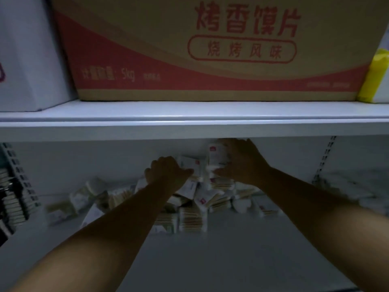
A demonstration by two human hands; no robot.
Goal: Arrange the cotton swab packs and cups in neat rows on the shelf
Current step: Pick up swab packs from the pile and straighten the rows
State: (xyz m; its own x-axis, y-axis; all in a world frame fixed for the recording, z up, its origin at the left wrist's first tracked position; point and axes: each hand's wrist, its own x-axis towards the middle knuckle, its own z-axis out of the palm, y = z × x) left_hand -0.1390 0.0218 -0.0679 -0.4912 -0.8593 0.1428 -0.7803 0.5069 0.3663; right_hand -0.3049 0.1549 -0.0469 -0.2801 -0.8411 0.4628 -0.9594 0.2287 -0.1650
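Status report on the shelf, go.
Left hand curled on swab pile, grip unclear. Right hand grips upright pack at back. Pile jumbled, no rows. Upper shelf edge low overhead.

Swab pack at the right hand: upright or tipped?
Upright: the cotton swab pack stands on end, red logo at top, gripped by the right hand; the pile below lies jumbled.
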